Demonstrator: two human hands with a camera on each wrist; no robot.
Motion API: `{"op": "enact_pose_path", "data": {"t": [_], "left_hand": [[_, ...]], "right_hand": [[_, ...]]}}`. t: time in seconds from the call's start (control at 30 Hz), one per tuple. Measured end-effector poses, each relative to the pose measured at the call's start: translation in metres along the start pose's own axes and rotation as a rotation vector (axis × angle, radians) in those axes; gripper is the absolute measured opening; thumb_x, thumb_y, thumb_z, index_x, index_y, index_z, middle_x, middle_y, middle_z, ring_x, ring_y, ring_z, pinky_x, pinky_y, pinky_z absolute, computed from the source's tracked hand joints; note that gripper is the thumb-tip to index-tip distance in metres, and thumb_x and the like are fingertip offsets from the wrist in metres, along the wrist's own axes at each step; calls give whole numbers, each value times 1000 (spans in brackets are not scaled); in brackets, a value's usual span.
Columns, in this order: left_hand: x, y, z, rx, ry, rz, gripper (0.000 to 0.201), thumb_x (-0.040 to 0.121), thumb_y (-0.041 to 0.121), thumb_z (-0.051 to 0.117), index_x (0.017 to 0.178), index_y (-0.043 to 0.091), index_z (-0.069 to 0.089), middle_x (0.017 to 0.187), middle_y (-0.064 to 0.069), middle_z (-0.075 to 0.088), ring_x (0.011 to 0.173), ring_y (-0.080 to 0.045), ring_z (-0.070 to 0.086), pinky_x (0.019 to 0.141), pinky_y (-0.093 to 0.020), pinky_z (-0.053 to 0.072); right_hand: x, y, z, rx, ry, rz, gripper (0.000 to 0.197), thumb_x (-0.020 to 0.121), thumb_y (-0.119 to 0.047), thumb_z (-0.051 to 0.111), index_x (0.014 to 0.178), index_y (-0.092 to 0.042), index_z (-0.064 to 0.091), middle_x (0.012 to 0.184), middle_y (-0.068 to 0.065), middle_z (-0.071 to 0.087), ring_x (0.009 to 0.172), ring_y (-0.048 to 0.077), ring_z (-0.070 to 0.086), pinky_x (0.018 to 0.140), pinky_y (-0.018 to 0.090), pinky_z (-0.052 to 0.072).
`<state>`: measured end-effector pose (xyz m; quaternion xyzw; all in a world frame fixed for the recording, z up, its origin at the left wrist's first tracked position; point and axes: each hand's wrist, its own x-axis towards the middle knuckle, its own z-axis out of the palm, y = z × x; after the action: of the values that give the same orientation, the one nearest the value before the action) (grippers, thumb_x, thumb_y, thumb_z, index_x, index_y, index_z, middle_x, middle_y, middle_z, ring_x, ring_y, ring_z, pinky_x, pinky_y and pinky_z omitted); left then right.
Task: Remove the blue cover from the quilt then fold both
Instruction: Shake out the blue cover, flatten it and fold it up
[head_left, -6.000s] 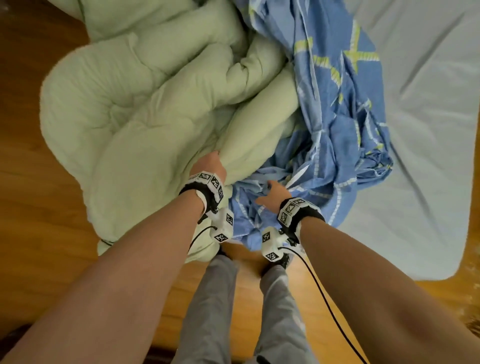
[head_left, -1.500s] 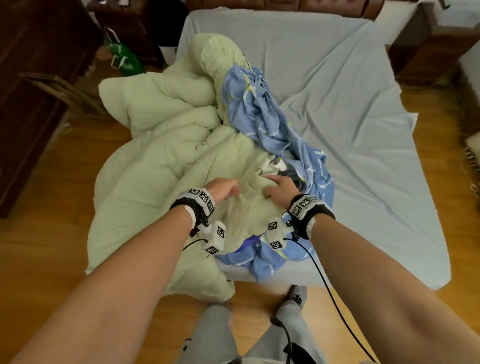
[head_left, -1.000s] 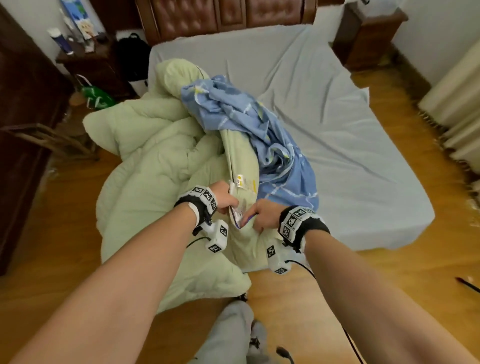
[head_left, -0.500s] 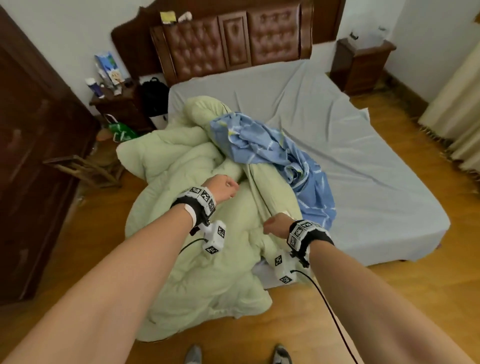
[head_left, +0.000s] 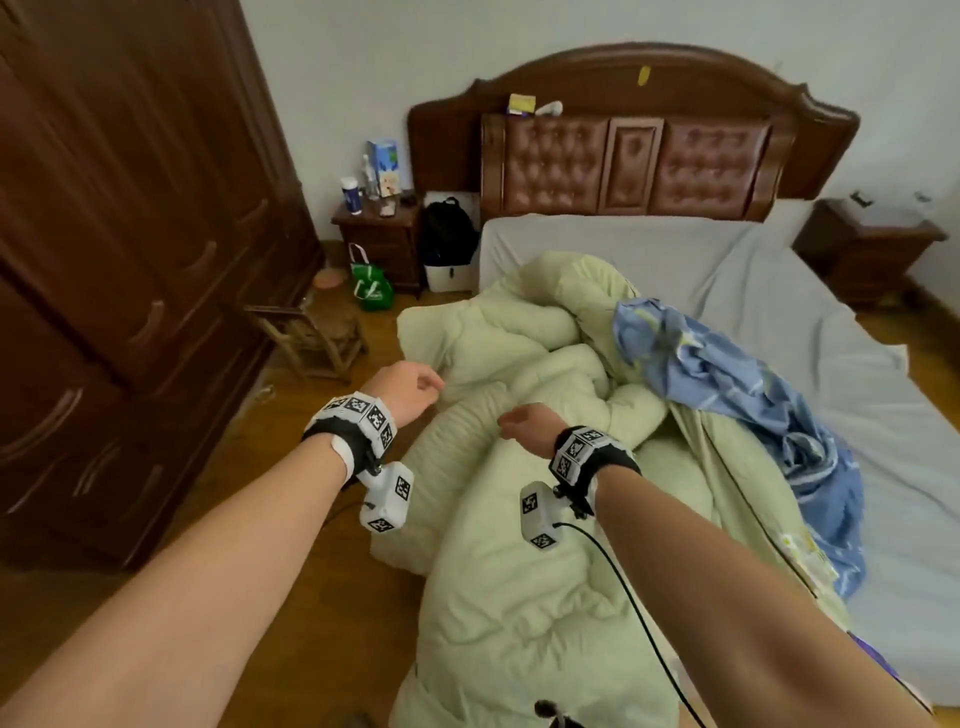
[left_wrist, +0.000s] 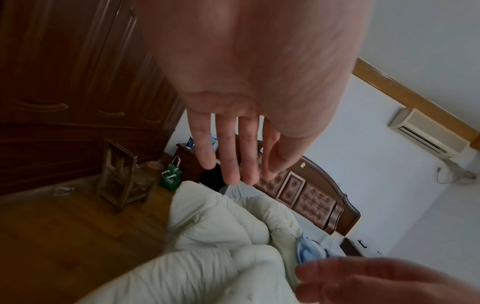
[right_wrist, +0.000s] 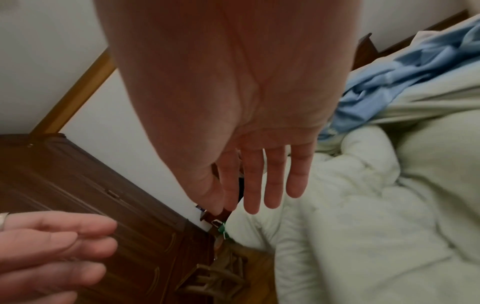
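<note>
The pale green quilt (head_left: 519, 467) lies bunched along the left side of the bed and spills over its near edge toward the floor. Crumpled against the quilt's right side, the blue cover (head_left: 727, 384) trails down to the near edge of the grey sheet (head_left: 779, 291). My left hand (head_left: 415, 387) hovers above the quilt's left part and holds nothing. My right hand (head_left: 519, 421) hangs beside it over the quilt's middle, also empty. The left wrist view shows straight left fingers (left_wrist: 233, 156) above the quilt (left_wrist: 221, 226). The right wrist view shows straight right fingers (right_wrist: 259, 179) over the quilt (right_wrist: 363, 226).
A dark wardrobe (head_left: 130, 260) fills the left side. A small wooden stool (head_left: 317, 332), a green bag (head_left: 371, 288), a black backpack (head_left: 447, 234) and a nightstand (head_left: 384, 239) stand between it and the bed. The headboard (head_left: 623, 156) is at the far end.
Both hands have let go of the quilt edge they gripped and now hover above it with straight fingers. The quilt now reaches further over the near edge, and the head view has tilted up.
</note>
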<state>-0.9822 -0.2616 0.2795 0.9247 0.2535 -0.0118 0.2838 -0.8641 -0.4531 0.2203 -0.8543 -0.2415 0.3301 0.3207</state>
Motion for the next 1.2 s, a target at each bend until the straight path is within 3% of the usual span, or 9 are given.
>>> {"op": "enact_pose_path", "data": {"t": [0.17, 0.27, 0.37, 0.43, 0.5, 0.67, 0.87, 1.07, 1.2], "left_hand": [[21, -121, -82, 8, -44, -41, 12, 89, 29, 60, 87, 39, 67, 101, 10, 69, 95, -14, 64, 85, -31, 52], [40, -179, -127, 30, -30, -54, 12, 89, 31, 60, 87, 40, 67, 104, 11, 69, 96, -13, 63, 87, -33, 53], [64, -227, -155, 106, -22, -94, 14, 91, 32, 58, 98, 37, 70, 106, 13, 66, 100, -13, 61, 82, -27, 43], [88, -255, -168, 160, -51, -106, 16, 92, 32, 58, 102, 36, 69, 109, 12, 66, 102, -13, 61, 80, -26, 39], [110, -275, -175, 170, -99, -115, 14, 90, 32, 59, 99, 38, 68, 111, 12, 67, 102, -13, 62, 83, -26, 42], [227, -327, -207, 176, -186, -100, 15, 89, 31, 62, 100, 37, 68, 112, 12, 68, 103, -12, 63, 93, -34, 52], [439, -339, -241, 225, -297, -4, 14, 88, 29, 63, 98, 37, 68, 112, 10, 68, 102, -11, 61, 90, -29, 50], [642, -295, -278, 223, -345, 158, 13, 89, 30, 62, 97, 39, 66, 111, 9, 66, 101, -12, 61, 86, -28, 50], [771, -247, -277, 229, -424, 298, 13, 89, 32, 62, 99, 39, 66, 115, 8, 66, 105, -15, 62, 93, -34, 51]], "right_hand": [[65, -115, 93, -51, -75, 49, 31, 89, -20, 66, 120, -19, 69, 123, 3, 67, 117, 22, 59, 104, 34, 45], [106, -177, 125, -67, -92, 14, 35, 93, -20, 61, 127, -17, 63, 128, 4, 63, 119, 22, 58, 96, 28, 45], [150, -222, 145, -49, -72, 18, 41, 95, -19, 58, 135, -11, 56, 133, 6, 58, 121, 24, 55, 95, 28, 45], [190, -236, 157, -43, -44, 40, 44, 95, -21, 58, 137, -10, 54, 134, 8, 58, 120, 24, 56, 98, 31, 48], [220, -242, 163, -44, -36, 75, 46, 95, -23, 59, 138, -8, 53, 134, 9, 57, 121, 26, 56, 101, 34, 48], [349, -252, 171, -41, -24, 148, 45, 92, -25, 63, 132, -7, 56, 131, 10, 60, 119, 29, 57, 102, 41, 48], [505, -277, 116, 74, 47, 219, 35, 92, -19, 64, 125, -5, 63, 124, 11, 65, 116, 28, 60, 100, 32, 47], [609, -300, 10, 67, 150, 354, 43, 89, -21, 67, 129, -7, 62, 127, 9, 63, 118, 27, 58, 100, 32, 47], [670, -292, -64, 168, 303, 489, 47, 85, -22, 71, 130, -11, 59, 126, 11, 64, 114, 26, 61, 100, 35, 48]]}}
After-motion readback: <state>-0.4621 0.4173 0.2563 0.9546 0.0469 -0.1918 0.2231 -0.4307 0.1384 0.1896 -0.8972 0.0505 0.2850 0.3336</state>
